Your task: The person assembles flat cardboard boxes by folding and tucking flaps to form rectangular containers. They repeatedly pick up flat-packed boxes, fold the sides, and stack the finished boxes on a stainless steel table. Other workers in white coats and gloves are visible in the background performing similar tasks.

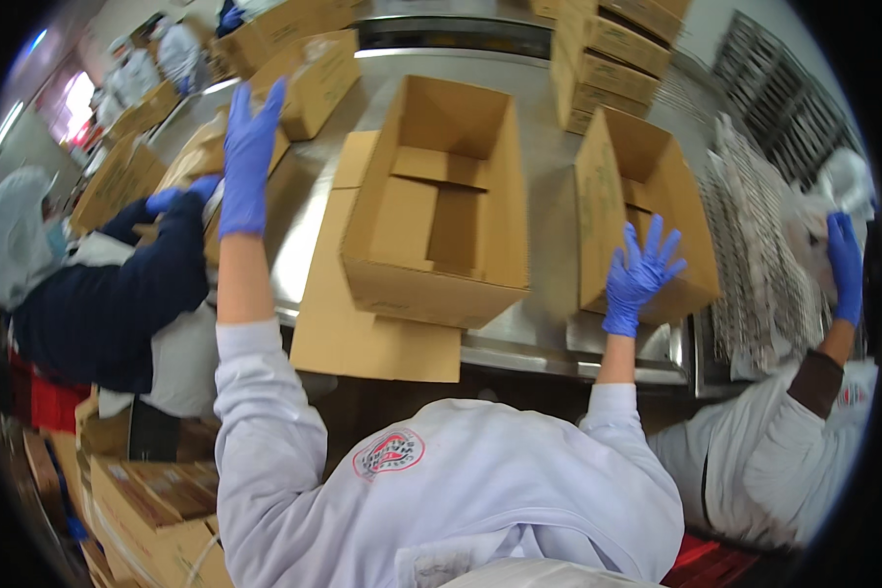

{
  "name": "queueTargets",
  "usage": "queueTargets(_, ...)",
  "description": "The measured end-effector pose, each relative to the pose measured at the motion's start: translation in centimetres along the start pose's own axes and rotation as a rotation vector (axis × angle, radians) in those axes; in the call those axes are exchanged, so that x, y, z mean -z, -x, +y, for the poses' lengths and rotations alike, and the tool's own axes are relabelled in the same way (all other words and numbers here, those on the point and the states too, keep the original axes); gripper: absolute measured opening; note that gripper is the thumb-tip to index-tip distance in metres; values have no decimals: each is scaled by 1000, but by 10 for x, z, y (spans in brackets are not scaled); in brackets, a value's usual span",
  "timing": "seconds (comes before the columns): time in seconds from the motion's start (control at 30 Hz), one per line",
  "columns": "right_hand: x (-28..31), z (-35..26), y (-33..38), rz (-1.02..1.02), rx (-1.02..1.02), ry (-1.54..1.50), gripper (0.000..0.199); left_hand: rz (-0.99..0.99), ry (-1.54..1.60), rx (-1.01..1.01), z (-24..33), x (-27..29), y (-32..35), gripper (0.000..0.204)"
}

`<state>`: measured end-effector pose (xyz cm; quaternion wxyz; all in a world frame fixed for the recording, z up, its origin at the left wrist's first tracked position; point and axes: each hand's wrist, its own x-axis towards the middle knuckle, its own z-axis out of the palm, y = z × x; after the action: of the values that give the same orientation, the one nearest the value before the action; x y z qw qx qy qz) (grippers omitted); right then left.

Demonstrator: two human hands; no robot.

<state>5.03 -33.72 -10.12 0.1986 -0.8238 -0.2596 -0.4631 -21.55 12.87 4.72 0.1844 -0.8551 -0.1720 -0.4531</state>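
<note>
An open-topped cardboard box [392,218] stands in front of me on top of a flat cardboard piece [372,351]. A second open cardboard box [598,196] is to its right. My left hand [248,162], in a blue glove, is raised left of the middle box with its fingers stretched out, holding nothing. My right hand [641,274], also blue-gloved, is over the near side of the right box with fingers spread. I cannot tell whether it touches the cardboard. Small flaps show at the bottom of the middle box.
A metal table [544,167] carries the boxes. Stacked cartons [612,69] rise at the back right, beside metal racks [789,98]. Textured sheets [755,245] lie at right. A co-worker [118,304] works with boxes at left; another co-worker's gloved hand [845,269] is at far right.
</note>
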Motion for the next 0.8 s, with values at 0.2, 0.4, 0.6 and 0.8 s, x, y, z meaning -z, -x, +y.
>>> queueTargets(0.2,-7,-5,6,29,-56,16,41,-194,1075,998,53,-20,55,47)
queueTargets(0.4,-20,3,6,98,30,7,39,-451,1280,1145,42,-97,144,55)
queueTargets(0.6,31,-62,-14,-48,-243,36,38,-397,1328,1340,132,-61,217,55)
queueTargets(0.8,116,-206,-57,-739,177,-776,86,-554,1717,1168,203,-32,163,56)
